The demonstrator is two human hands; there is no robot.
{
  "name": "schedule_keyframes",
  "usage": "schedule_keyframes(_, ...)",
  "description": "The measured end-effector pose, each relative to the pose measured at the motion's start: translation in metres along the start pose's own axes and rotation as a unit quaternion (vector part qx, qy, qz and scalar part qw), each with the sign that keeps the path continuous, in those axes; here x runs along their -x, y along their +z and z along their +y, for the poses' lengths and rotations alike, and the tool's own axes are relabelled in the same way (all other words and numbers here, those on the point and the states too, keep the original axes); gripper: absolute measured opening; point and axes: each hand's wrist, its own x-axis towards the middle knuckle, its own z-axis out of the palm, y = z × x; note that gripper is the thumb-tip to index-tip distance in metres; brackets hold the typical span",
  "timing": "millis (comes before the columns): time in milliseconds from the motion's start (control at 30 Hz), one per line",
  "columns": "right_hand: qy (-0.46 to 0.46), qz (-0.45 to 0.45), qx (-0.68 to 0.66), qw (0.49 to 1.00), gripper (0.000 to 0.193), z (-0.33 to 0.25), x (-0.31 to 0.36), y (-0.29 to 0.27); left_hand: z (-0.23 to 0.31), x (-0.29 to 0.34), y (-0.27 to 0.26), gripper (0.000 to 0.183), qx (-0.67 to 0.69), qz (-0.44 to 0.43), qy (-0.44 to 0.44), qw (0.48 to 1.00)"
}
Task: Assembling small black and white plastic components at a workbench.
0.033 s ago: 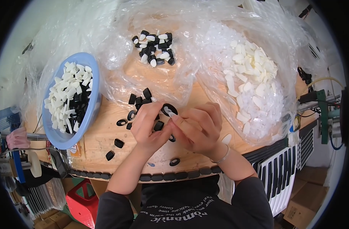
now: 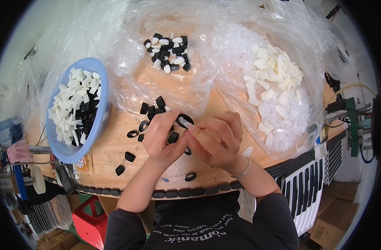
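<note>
Table edge: black pads (image 2: 171,193) line the wooden rim (image 2: 138,188) at six o'clock, below both forearms; a black ring (image 2: 191,176) lies just inside.
Open wood: tabletop (image 2: 105,166) shows at eight o'clock, between the basin and the left forearm, broken by two loose black caps (image 2: 129,156).
Left hand (image 2: 160,135): fingers curl around the left edge of a black oval cap, grasping it; another black piece (image 2: 173,137) sits at the palm, held or lying beneath, one cannot tell.
Right hand (image 2: 215,139): thumb and finger pinch a small whitish piece (image 2: 188,124).
Black oval cap (image 2: 181,117): at the dial's centre, between the hands, the whitish piece overlapping its opening; depth cannot be told.
Blue basin (image 2: 100,125): nine o'clock, well apart from the hands, filled with white and black pieces (image 2: 73,104).
White oval pieces (image 2: 278,68): heaped at two o'clock on plastic sheeting (image 2: 236,83), whose near edge stops beyond the right hand.
Black-and-white cluster (image 2: 169,52): farthest out, near twelve o'clock.
</note>
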Motion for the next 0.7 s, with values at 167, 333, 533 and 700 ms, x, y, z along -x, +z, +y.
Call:
schedule_keyframes(167,-0.007,0.009,-0.004,1.0,0.025,0.001,0.0,0.001,0.004,-0.001,0.002,0.051,0.004,-0.003,-0.003,1.0)
schedule_keyframes(333,0.093,-0.002,-0.092,0.991,0.025,-0.001,-0.003,-0.001,0.002,0.002,0.001,0.05,0.039,-0.006,0.003,0.999)
schedule_keyframes(533,-0.01,0.006,-0.062,0.998,0.026,0.003,0.0,0.0,0.003,-0.001,0.003,0.051,0.037,-0.004,0.048,0.998)
schedule_keyframes(700,-0.003,-0.006,-0.09,0.996,0.025,0.001,-0.004,-0.007,0.003,-0.001,0.001,0.053,0.029,-0.003,0.074,0.997)
